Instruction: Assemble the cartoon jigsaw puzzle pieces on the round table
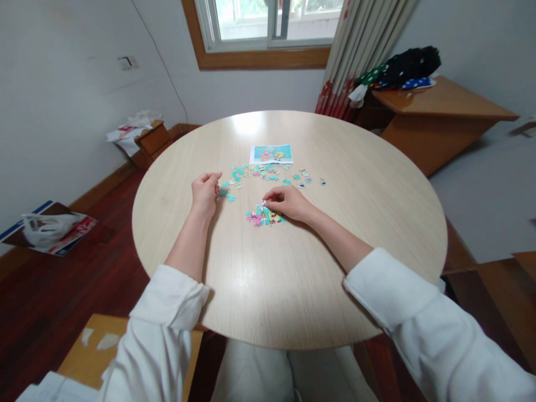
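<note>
A partly joined jigsaw puzzle (260, 216), pink, teal and yellow, lies on the round table (268, 285) in front of me. Over its upper right edge, the fingertips of my right hand (288, 202) pinch a small whitish puzzle piece (264, 204). My left hand (205, 194) rests on the table with its fingers curled closed, beside several teal loose pieces (228, 192); whether anything is inside them is hidden. Beyond both hands, many loose puzzle pieces (268, 171) spread in an arc. Behind them lies a picture sheet (271, 154) with pink and yellow cartoon figures on blue.
A few separate pieces (322, 182) lie to the right of the arc. Past the table stand a window (268, 25) and a curtain (355, 50). A wooden desk (444, 103) with dark cloth is at the right, and a wooden stool (87, 346) at the lower left.
</note>
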A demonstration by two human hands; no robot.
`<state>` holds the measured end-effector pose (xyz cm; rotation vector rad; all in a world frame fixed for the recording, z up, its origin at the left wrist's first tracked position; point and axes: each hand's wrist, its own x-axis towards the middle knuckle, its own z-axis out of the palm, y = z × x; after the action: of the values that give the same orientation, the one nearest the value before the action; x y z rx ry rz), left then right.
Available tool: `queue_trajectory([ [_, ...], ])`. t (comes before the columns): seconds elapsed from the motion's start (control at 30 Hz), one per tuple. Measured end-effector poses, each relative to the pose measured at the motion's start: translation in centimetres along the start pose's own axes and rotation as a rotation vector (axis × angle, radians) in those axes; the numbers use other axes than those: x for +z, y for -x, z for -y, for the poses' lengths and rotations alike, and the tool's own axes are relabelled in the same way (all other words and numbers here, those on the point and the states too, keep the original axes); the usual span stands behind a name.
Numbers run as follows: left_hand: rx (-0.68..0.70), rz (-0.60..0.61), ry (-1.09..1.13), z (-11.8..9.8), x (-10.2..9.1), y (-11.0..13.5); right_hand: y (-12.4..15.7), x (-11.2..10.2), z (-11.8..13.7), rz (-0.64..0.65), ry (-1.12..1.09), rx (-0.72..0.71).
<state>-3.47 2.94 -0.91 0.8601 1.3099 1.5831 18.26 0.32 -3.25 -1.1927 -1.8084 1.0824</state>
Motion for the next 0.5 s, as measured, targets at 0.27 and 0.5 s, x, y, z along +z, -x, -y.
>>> queue_trajectory([
  [0.27, 0.004, 0.001, -0.006, 0.01, 0.02, 0.0, 0.0, -0.01, 0.06, 0.002, 0.037, -0.017],
  [0.5, 0.009, 0.0, 0.01, 0.05, -0.01, -0.06, 0.0, -0.02, 0.15, 0.012, 0.036, -0.005],
])
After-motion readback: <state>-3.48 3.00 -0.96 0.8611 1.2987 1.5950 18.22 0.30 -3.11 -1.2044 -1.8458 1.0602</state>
